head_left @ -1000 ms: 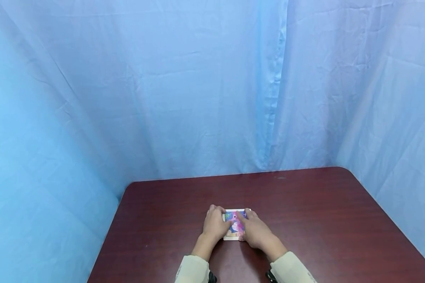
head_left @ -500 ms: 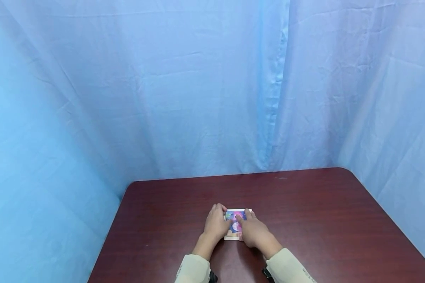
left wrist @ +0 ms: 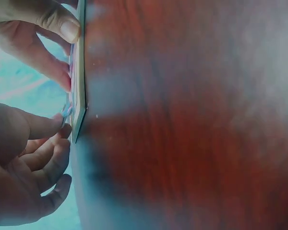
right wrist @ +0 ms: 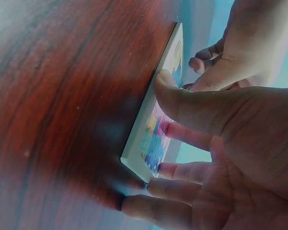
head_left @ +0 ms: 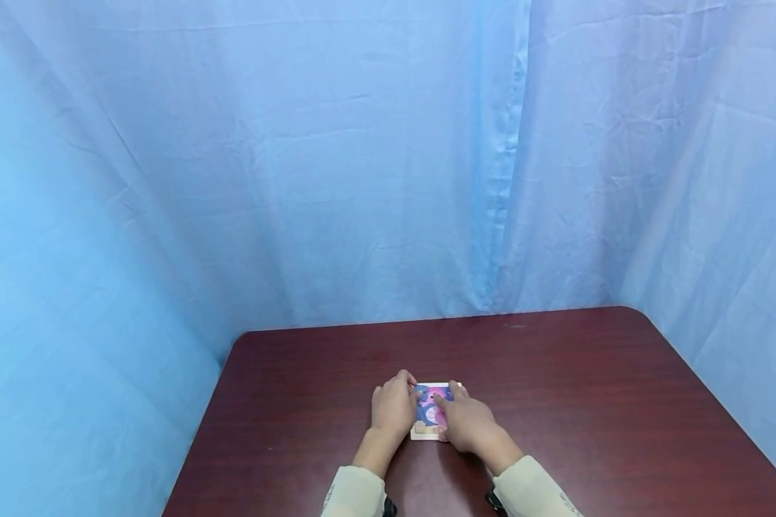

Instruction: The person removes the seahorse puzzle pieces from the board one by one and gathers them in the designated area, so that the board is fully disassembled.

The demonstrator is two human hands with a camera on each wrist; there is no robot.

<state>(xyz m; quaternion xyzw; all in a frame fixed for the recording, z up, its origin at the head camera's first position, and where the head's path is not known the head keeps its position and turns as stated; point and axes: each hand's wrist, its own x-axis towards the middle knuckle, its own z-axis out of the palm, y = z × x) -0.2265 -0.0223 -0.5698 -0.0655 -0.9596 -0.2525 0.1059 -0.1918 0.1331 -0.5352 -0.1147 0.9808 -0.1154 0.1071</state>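
A small picture board [head_left: 430, 414] with a white rim lies flat on the dark red table [head_left: 556, 373]. At its left side, my left hand [head_left: 393, 411] pinches a small bluish piece [left wrist: 66, 111] between thumb and a finger, near the board's edge. My right hand [head_left: 473, 425] grips the board's right part, thumb on the near rim and fingers spread toward the far rim. One fingertip rests on the pink and blue picture. Both hands partly hide the board; in the right wrist view wavy seams show in its picture [right wrist: 156, 143].
Pale blue cloth [head_left: 362, 179] hangs behind the table and along both its sides. The table's far edge runs behind the board, with rounded corners at left and right.
My left thumb has moved up toward the board's far left corner, and the left fingers are drawn closer together. The right hand stays at the board's right side.
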